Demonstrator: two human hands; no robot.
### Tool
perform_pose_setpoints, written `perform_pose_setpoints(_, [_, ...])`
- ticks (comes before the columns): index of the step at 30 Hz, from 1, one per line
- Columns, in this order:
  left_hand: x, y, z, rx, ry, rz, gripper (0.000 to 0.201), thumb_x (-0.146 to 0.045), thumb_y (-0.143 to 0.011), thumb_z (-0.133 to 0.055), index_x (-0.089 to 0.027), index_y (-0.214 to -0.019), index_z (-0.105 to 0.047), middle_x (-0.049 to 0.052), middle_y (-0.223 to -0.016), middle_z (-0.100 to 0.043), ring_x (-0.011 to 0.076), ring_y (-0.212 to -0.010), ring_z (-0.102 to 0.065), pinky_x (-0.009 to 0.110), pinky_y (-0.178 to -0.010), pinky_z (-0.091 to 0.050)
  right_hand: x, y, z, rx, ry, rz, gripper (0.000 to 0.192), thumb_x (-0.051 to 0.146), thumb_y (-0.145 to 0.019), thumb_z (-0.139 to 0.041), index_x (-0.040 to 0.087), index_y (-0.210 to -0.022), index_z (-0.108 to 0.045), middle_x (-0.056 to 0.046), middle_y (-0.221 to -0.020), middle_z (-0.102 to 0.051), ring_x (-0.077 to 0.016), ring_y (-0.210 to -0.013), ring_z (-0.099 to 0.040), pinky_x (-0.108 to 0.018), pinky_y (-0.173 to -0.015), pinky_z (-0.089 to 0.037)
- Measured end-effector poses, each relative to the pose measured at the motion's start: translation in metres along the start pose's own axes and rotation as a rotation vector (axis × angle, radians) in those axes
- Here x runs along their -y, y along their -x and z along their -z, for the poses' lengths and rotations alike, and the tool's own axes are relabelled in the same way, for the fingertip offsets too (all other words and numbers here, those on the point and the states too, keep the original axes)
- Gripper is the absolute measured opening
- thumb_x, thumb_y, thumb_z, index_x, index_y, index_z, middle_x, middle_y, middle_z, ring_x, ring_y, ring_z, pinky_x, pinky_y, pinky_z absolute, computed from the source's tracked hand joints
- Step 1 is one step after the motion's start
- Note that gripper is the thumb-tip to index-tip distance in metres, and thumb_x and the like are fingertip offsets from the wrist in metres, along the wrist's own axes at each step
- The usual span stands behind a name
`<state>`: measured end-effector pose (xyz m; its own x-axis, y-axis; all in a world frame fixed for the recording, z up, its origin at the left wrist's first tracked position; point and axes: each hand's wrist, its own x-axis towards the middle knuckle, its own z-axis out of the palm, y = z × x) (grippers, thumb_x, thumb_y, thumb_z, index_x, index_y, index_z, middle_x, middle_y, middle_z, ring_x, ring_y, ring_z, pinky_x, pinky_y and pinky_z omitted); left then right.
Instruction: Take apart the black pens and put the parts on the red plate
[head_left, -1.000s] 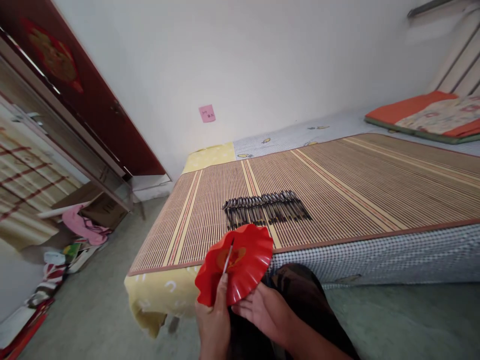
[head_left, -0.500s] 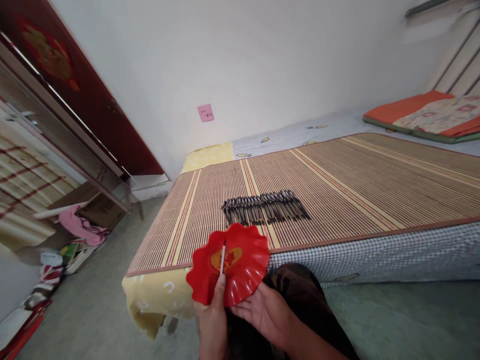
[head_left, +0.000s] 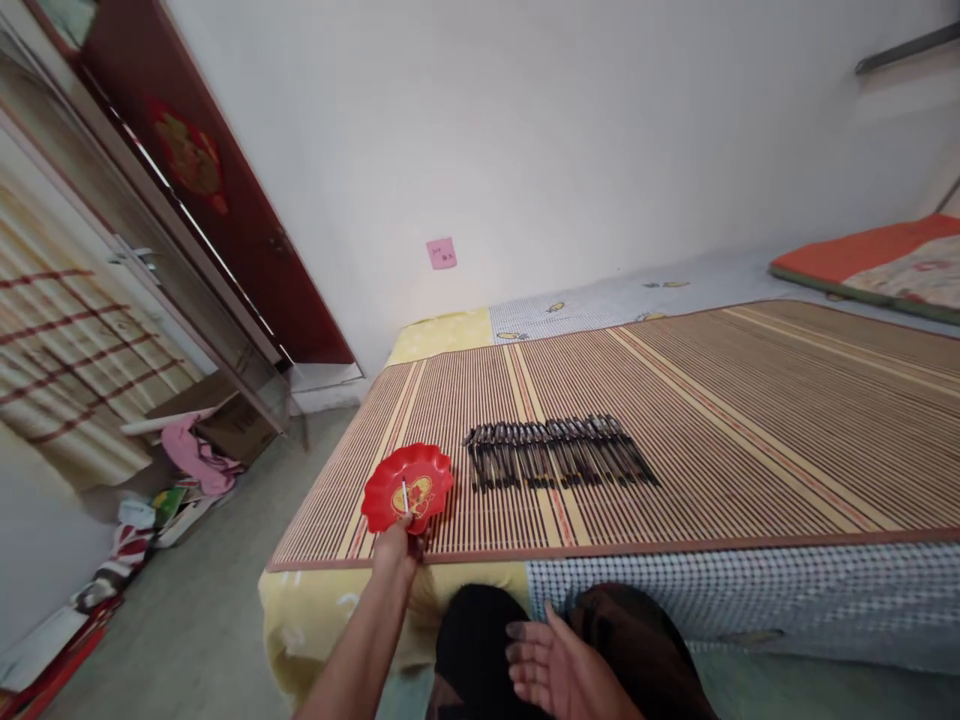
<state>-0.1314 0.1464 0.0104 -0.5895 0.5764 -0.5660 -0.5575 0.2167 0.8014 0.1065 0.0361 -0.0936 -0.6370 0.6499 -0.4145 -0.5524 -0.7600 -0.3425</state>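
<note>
1. Plate (head_left: 409, 487), red and scalloped, lies on the bed's bamboo mat (head_left: 750, 400), just left of the row of pens (head_left: 559, 452).
2. Left hand (head_left: 397, 545) pinches its near rim, a thin white stick (head_left: 405, 496) with it.
3. Right hand (head_left: 559, 665) rests open and empty over the lap.

Looks like a bedroom in someone's home. There's a bed (head_left: 420, 590) with a bamboo mat (head_left: 712, 420), a folded quilt (head_left: 885, 262), and a mirrored wardrobe (head_left: 112, 290).
</note>
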Motion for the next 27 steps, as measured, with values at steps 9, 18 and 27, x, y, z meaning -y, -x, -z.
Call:
perform_pose_setpoints(9, [-0.023, -0.044, -0.033, 0.092, -0.003, -0.072, 0.014, -0.003, -0.090, -0.054, -0.011, -0.079, -0.058, 0.000, -0.061, -0.064, 0.0117, -0.049, -0.063, 0.019, -0.048, -0.053, -0.006, -0.036, 0.024, -0.012, 0.161, -0.053, 0.057, 0.065, -0.089, -0.058, 0.010, -0.082, -0.072, -0.010, -0.070, -0.072, -0.0171, -0.062, -0.069, -0.025, -0.065, -0.049])
perform_pose_setpoints(18, [-0.032, -0.054, -0.002, 0.182, -0.097, -0.058, 0.007, -0.010, -0.091, -0.055, -0.009, -0.086, -0.060, 0.006, -0.056, -0.066, 0.0160, -0.037, -0.059, 0.025, -0.038, -0.054, -0.018, -0.053, 0.045, -0.093, 0.179, -0.074, 0.056, 0.066, -0.087, -0.059, 0.011, -0.080, -0.071, -0.010, -0.068, -0.071, -0.0170, -0.060, -0.068, -0.024, -0.058, -0.046])
perform_pose_setpoints(27, [-0.020, -0.060, 0.015, 0.204, 0.006, -0.099, 0.013, 0.001, -0.083, -0.056, -0.010, -0.085, -0.062, 0.005, -0.055, -0.066, 0.0159, -0.043, -0.065, 0.022, -0.048, -0.059, -0.018, -0.053, 0.046, -0.075, 0.213, -0.078, 0.053, 0.064, -0.085, -0.064, 0.012, -0.080, -0.070, -0.010, -0.067, -0.072, -0.0163, -0.060, -0.068, -0.023, -0.058, -0.046])
